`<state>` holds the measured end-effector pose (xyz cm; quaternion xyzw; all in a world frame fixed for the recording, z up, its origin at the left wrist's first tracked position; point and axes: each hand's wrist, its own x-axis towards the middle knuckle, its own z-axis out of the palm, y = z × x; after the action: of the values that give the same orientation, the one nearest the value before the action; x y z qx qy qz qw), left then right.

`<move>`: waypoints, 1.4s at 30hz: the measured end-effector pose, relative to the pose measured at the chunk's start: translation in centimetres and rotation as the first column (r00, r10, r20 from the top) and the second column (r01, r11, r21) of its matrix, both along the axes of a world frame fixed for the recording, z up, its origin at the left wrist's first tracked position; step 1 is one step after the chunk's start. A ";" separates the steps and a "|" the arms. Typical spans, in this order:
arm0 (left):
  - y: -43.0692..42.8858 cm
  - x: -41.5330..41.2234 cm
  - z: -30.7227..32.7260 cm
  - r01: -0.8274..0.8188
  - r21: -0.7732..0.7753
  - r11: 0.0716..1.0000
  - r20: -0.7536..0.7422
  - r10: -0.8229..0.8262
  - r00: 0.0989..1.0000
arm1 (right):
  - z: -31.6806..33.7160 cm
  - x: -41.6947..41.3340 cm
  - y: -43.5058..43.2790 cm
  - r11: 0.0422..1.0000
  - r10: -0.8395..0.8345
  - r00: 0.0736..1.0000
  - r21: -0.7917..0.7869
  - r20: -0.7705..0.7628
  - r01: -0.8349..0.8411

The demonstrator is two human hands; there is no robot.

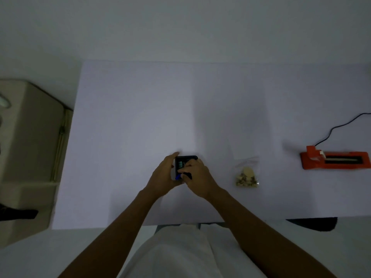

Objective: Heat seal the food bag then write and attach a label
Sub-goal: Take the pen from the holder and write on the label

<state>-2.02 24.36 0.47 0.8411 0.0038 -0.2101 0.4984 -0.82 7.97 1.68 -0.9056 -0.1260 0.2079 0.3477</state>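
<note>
A small black device [186, 158] with a blue part at its near end sits at the middle of the white table [140, 117]. My left hand [163, 177] curls round its left side and holds it. My right hand [197, 177] pinches something dark at the device's near end; what it is stays too dim to tell. The clear food bag [247, 175], with pale pieces inside, lies flat to the right of my hands, untouched. The orange heat sealer [335, 160] lies at the far right, its black cord [339, 127] running off the right edge.
A beige cabinet or appliance [30, 147] stands to the left of the table. A dark object [315, 223] sits below the table's front edge at the right. My white clothing [180, 253] fills the bottom centre.
</note>
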 end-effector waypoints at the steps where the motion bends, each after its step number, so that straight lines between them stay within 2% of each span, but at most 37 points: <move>1: 0.0 0.1 -0.1 0.006 -0.002 1.000 0.008 -0.006 1.000 | 0.0 0.1 0.0 1.000 0.013 1.000 -0.018 -0.009 -0.013; 6: 0.1 0.4 -1.3 0.005 -0.015 1.000 -0.034 -0.005 0.999 | -0.6 1.1 0.2 0.992 0.103 0.989 -0.057 -0.106 -0.109; 10: 0.3 0.7 -1.3 0.031 0.001 1.000 -0.018 -0.031 0.999 | -0.2 2.1 0.5 0.991 0.112 0.989 -0.070 -0.097 -0.119; 13: 0.3 1.0 -0.9 0.027 -0.013 1.000 0.000 -0.027 1.000 | -0.3 2.5 0.5 0.994 0.107 0.991 -0.022 -0.075 -0.109; 15: 0.4 1.2 -0.7 0.030 -0.021 0.999 0.013 -0.029 0.999 | -0.1 2.4 0.5 0.998 0.046 0.995 0.041 -0.085 -0.043; 18: 1.0 1.5 -0.4 0.019 0.003 1.000 0.028 -0.019 0.999 | 1.4 2.1 0.1 0.969 -0.162 0.980 0.168 -0.115 0.180; 21: 2.1 1.6 -0.2 0.013 0.030 0.999 0.033 -0.014 0.999 | 2.8 1.9 -0.7 0.820 -0.393 0.897 0.363 -0.204 0.442; 24: 3.3 1.4 0.0 0.001 0.039 0.999 0.026 -0.002 1.000 | 3.9 2.1 -1.5 0.643 -0.530 0.797 0.475 -0.289 0.601; 27: 4.1 1.2 0.4 -0.001 0.064 0.998 0.006 0.000 1.000 | 4.8 1.9 -2.4 0.493 -0.556 0.735 0.558 -0.387 0.667; 33: 4.7 1.3 1.4 0.007 0.111 0.994 0.011 -0.009 1.000 | 4.6 1.2 -3.6 0.362 -0.564 0.650 0.556 -0.509 0.749; 35: 4.4 1.3 1.7 0.035 0.119 0.992 0.041 -0.040 0.998 | 4.0 0.7 -3.8 0.402 -0.549 0.649 0.514 -0.527 0.758; 40: 3.4 1.3 2.1 0.033 0.122 0.992 0.093 -0.045 0.995 | 0.7 -0.8 -3.7 0.652 -0.521 0.756 0.387 -0.396 0.652; 42: 3.2 1.4 2.1 0.027 0.130 0.991 0.098 -0.040 0.994 | -0.2 -1.2 -3.0 0.681 -0.481 0.764 0.365 -0.430 0.635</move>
<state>-0.65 27.60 2.58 0.8809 -0.0218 -0.1751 0.4392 -2.00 4.94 1.46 -0.7379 0.1655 0.1857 0.6274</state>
